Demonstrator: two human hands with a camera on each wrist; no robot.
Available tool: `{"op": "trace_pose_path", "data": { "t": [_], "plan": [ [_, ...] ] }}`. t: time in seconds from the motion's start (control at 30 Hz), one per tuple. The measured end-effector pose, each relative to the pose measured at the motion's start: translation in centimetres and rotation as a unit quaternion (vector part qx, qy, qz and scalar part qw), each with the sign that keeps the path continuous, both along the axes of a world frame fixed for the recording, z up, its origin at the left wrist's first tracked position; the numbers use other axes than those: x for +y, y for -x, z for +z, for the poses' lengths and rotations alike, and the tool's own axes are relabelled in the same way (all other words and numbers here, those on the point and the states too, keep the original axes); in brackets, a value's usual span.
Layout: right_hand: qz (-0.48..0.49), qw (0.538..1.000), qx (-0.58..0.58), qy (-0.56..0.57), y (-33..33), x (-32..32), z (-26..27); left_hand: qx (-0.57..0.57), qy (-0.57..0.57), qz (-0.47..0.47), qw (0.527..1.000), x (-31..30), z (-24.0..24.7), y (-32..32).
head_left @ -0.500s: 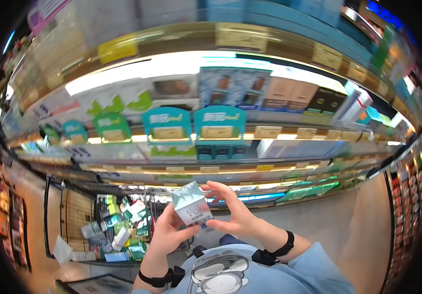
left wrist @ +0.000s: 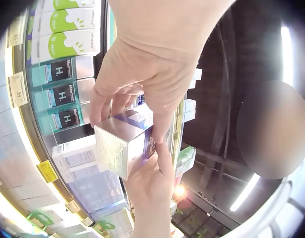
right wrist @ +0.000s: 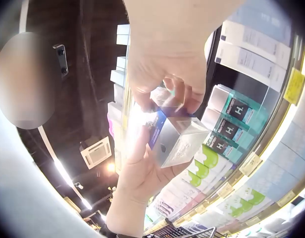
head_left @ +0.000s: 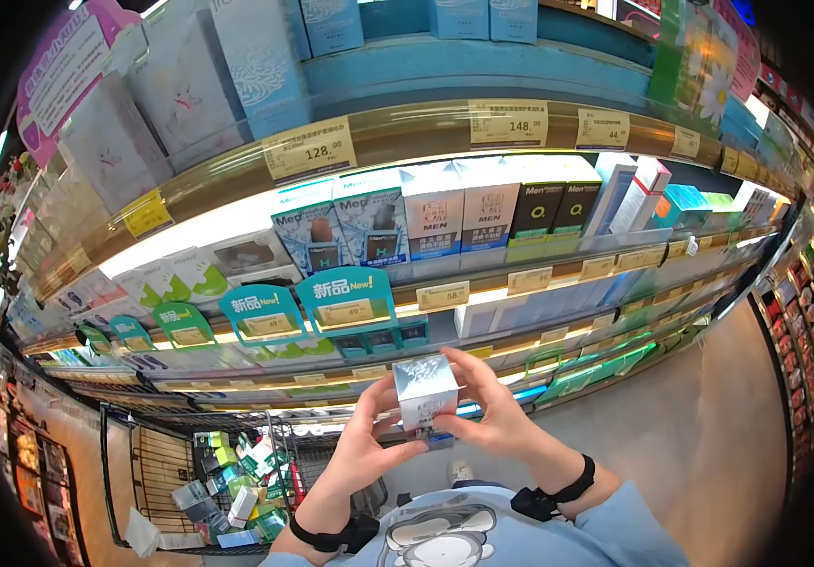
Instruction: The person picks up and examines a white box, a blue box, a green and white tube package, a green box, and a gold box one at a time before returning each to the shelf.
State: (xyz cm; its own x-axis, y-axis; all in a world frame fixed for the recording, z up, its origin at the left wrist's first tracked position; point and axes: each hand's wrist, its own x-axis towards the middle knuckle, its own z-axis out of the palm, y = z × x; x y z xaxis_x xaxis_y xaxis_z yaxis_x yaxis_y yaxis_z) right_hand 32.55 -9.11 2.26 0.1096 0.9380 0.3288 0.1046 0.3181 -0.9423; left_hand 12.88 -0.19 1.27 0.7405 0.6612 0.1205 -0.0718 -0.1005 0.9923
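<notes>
A silver carton (head_left: 426, 392) with a shiny patterned top and "MEN" lettering is held in front of the chest by both hands. The left hand (head_left: 364, 444) grips its left side, thumb along the lower front. On the opposite side the right hand (head_left: 492, 411) holds it with bent fingers and thumb. In the left wrist view, the carton (left wrist: 125, 144) also shows a dark blue lower part between the hands. From the right wrist, both hands again surround the carton (right wrist: 177, 144). Similar cartons (head_left: 433, 217) marked "MEN" stand on the shelf ahead.
A wire shopping cart (head_left: 152, 472) stands at the lower left with a heap of small boxes (head_left: 241, 506) inside. Shelves with a price-tag rail (head_left: 445, 296) span the front. Teal signs (head_left: 350, 300) stick up from that rail. Grey floor (head_left: 652, 425) lies to the right.
The carton has straightened from a tilt and sits further right in the head view. The right hand has closed in on its side. The head view has shifted, showing more of the upper shelf.
</notes>
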Motion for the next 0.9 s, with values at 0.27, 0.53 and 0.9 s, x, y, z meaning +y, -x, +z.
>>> {"op": "trace_pose_path", "data": {
  "t": [0.27,0.53,0.9],
  "plan": [
    [-0.004,0.999,-0.017,-0.033,-2.3,1.0,3.4,-0.016,0.055,0.035,0.998,0.8,1.2,-1.5],
    [-0.327,0.82,-0.453,-0.123,-5.7,3.6,5.6,-0.072,0.112,0.071,0.988,0.4,2.2,-1.2],
    [-0.361,0.796,-0.478,-0.088,-5.4,5.9,5.9,-0.088,0.101,0.058,0.989,0.2,2.5,-0.9]
  ]
}}
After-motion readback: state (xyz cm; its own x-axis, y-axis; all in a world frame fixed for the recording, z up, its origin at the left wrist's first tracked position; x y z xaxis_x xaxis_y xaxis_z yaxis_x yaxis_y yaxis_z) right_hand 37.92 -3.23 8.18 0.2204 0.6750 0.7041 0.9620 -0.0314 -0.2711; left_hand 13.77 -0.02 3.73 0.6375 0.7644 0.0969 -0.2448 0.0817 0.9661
